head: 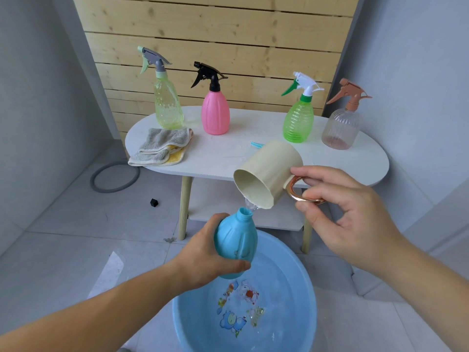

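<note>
Basin (288,260) below; my L hand (203,257) grips blue bottle (236,240), R hand (350,214) pinches cup (269,171) handle, water (251,206) pouring at bottle's neck.

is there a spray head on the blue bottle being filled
No, the blue bottle in the left hand has a bare open neck, with water pouring into it from the tipped cream cup.

The basin (291,270), lower centre, runs off the bottom edge. The cup (269,171) hides most of a blue thing (256,144) on the table (228,153) (only a tip shows). The left hand (210,255) covers the base of the bottle (236,237). A black thing (154,202) on the floor, centre left, is too small to tell.
</note>
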`<state>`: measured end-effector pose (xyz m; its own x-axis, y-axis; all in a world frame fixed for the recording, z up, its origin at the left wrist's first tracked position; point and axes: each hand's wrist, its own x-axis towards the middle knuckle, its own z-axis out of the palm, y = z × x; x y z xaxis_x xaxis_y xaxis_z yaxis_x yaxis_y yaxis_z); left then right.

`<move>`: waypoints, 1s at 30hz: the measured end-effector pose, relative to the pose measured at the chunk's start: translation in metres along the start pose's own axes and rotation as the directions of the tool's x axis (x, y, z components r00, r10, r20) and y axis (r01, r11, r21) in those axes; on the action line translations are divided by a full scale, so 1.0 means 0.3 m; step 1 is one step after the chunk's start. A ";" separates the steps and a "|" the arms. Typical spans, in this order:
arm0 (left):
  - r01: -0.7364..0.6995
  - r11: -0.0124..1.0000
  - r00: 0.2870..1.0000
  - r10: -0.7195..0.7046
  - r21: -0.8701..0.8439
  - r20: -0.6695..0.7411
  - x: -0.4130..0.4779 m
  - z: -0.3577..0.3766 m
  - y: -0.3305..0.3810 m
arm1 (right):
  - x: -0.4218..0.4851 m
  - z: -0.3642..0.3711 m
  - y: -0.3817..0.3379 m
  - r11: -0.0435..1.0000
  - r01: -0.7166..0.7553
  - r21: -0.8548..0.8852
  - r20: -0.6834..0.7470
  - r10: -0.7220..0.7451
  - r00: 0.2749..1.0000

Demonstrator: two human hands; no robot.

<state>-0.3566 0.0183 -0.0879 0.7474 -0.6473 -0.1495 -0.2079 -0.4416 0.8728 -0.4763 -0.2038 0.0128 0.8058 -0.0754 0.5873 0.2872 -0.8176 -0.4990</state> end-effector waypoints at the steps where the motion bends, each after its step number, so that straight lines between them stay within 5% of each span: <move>1: 0.000 1.000 1.000 0.000 0.003 -0.002 0.001 0.000 -0.001 | 0.001 0.002 0.000 0.999 0.044 -0.027 0.008 -0.043 0.999; 9: 0.011 1.000 1.000 -0.011 -0.023 -0.018 0.013 0.000 -0.017 | -0.004 0.032 0.024 0.941 0.290 -0.175 0.069 -0.282 0.957; 12: 0.020 1.000 0.999 -0.020 -0.014 -0.028 0.016 -0.004 -0.025 | -0.015 0.050 0.023 0.987 0.140 -0.076 0.028 -0.138 0.990; 15: 0.028 0.999 0.999 -0.028 -0.021 -0.018 0.016 -0.008 -0.032 | -0.017 0.071 0.008 0.969 -0.203 0.142 -0.030 0.209 0.977; 18: 0.053 0.998 0.999 -0.052 -0.017 0.008 0.016 -0.016 -0.049 | -0.021 0.106 0.034 0.819 -0.475 0.322 0.023 0.495 0.869; 24: 0.084 0.996 0.996 -0.084 -0.030 0.012 0.013 -0.019 -0.077 | -0.095 0.262 0.206 0.467 -0.769 0.437 0.236 0.765 0.599; 27: 0.097 0.994 0.995 -0.097 -0.041 0.006 0.015 -0.007 -0.099 | -0.164 0.360 0.302 0.348 -0.868 0.354 0.374 0.798 0.473; 30: 0.105 0.994 0.994 -0.105 -0.034 0.013 0.020 0.012 -0.120 | -0.248 0.449 0.406 0.349 -0.919 0.185 0.429 0.812 0.395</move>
<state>-0.3470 0.0282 -0.1219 0.7569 -0.6054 -0.2462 -0.1064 -0.4858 0.8676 -0.4316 -0.2209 -0.1775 0.7738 -0.4488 -0.4470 -0.5443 -0.1104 -0.8316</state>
